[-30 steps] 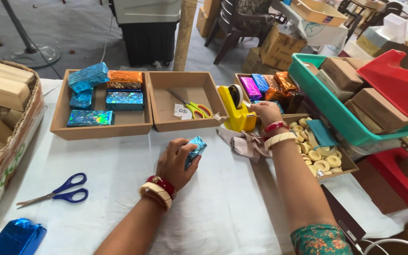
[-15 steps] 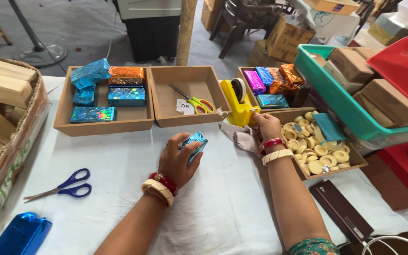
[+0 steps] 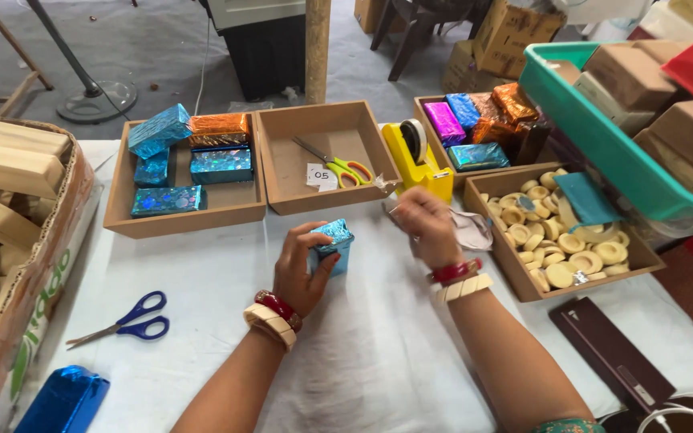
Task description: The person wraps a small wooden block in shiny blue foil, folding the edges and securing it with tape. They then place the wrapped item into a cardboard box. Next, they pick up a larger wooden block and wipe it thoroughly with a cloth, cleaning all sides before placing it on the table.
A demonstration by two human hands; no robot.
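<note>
My left hand [image 3: 298, 269] is shut on a small block wrapped in shiny blue foil [image 3: 337, 239] and holds it upright on the white tablecloth. To the right of the block, my right hand [image 3: 425, 224] has its fingertips pinched on what looks like a short strip of clear tape. The strip is hard to make out. A yellow tape dispenser [image 3: 411, 160] stands just behind my right hand. Both wrists wear red and cream bangles.
Behind stand a tray of foil-wrapped blocks [image 3: 186, 220], a tray [image 3: 322, 200] holding yellow-green scissors [image 3: 342, 164], and a tray of round wooden pieces [image 3: 523, 285]. Blue scissors [image 3: 126, 321] lie left. A carton of wooden blocks [image 3: 10, 168] is far left, a green crate [image 3: 595, 136] right.
My right hand has come away from the tape dispenser and moved down and left toward the blue block. My left hand has kept hold of the block.
</note>
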